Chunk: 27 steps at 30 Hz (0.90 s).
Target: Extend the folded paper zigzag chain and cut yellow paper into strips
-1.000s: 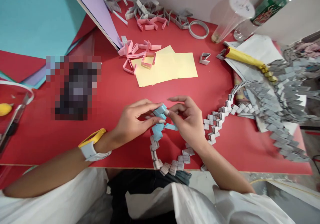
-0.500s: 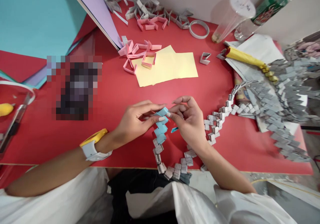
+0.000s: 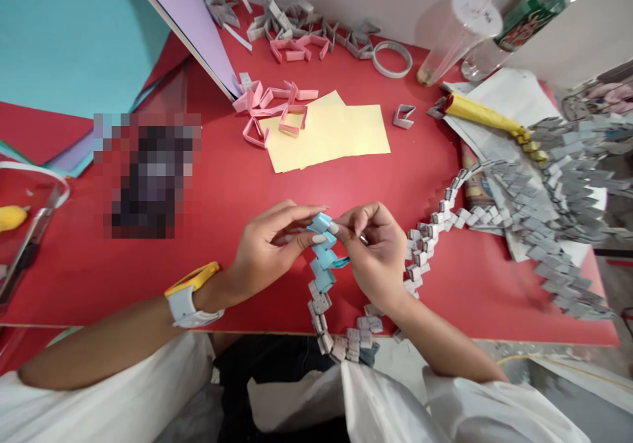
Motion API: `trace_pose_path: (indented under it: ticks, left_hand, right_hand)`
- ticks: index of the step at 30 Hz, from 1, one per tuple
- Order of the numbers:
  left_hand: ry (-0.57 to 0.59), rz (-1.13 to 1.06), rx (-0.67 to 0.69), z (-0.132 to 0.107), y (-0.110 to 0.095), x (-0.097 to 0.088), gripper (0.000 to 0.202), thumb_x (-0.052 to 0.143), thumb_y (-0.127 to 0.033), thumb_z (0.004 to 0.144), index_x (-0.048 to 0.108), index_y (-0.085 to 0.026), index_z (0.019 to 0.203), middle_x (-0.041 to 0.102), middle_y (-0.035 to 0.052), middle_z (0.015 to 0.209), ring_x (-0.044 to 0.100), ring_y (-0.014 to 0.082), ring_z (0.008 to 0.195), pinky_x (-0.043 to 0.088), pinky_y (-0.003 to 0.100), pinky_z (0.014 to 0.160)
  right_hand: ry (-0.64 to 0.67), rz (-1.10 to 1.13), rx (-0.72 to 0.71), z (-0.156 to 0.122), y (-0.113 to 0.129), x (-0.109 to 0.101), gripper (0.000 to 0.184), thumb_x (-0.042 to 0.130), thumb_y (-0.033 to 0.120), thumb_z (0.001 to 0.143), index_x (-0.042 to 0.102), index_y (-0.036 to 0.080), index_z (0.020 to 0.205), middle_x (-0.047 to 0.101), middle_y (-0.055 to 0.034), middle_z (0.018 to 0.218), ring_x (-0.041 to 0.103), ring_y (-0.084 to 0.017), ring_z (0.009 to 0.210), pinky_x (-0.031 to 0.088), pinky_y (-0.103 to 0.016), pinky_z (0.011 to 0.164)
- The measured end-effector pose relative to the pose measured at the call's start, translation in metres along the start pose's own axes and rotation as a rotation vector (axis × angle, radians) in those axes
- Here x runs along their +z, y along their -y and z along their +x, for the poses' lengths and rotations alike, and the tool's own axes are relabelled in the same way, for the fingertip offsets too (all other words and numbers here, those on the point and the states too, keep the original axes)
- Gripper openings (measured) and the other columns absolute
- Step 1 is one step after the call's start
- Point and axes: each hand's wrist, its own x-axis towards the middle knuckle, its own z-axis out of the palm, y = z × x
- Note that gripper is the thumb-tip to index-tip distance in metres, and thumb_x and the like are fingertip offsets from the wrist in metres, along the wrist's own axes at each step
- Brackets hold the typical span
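My left hand pinches the light blue end of a folded-paper chain between thumb and fingertips. My right hand is closed at the chain's top link, its thumb and forefinger pressed on the blue paper. Below the blue links, the grey newsprint part of the chain hangs down past the table's front edge. A loose blue end sticks out to the right, beside my right palm. Part of the top link is covered by my fingertips.
Yellow paper sheets and pink folded strips lie ahead on the red table. A grey folded piece, tape roll, plastic cup and bottle stand or lie farther back. Grey woven chains are piled right; a cutter lies left.
The fingers of my right hand have curled in more tightly, and that hand has dropped slightly. The hanging chain has shifted a little to the right and down.
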Motion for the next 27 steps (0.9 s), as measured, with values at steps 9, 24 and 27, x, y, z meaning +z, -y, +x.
trace_pose_path:
  ticks: [9,24,27]
  left_hand:
    - [0.052,0.075,0.045,0.006,0.006,-0.012,0.04,0.068,-0.025,0.083,0.063,-0.025,0.123,0.064,0.0027,0.091,0.065,0.0123,0.08,0.056,0.021,0.068]
    - [0.046,-0.058,-0.154,0.015,0.003,-0.016,0.032,0.074,-0.034,0.076,0.068,-0.019,0.104,0.069,0.0037,0.089,0.068,0.014,0.078,0.06,0.023,0.068]
    - [0.043,-0.09,-0.173,0.018,0.002,-0.017,0.033,0.074,-0.035,0.076,0.068,-0.018,0.103,0.069,0.004,0.087,0.068,0.0133,0.074,0.06,0.023,0.066]
  right_hand:
    - [0.262,-0.252,0.032,0.017,0.001,-0.017,0.021,0.063,0.014,0.082,0.052,0.021,0.099,0.063,0.0033,0.072,0.052,-0.009,0.058,0.042,-0.025,0.058]
    - [0.253,-0.43,-0.109,0.021,0.015,-0.025,0.03,0.052,0.037,0.092,0.05,0.023,0.118,0.06,-0.0026,0.093,0.053,-0.012,0.07,0.042,-0.028,0.063]
    - [0.371,-0.543,-0.152,0.018,0.017,-0.027,0.043,0.061,0.033,0.086,0.045,0.025,0.124,0.053,0.0044,0.073,0.042,-0.01,0.055,0.037,-0.026,0.055]
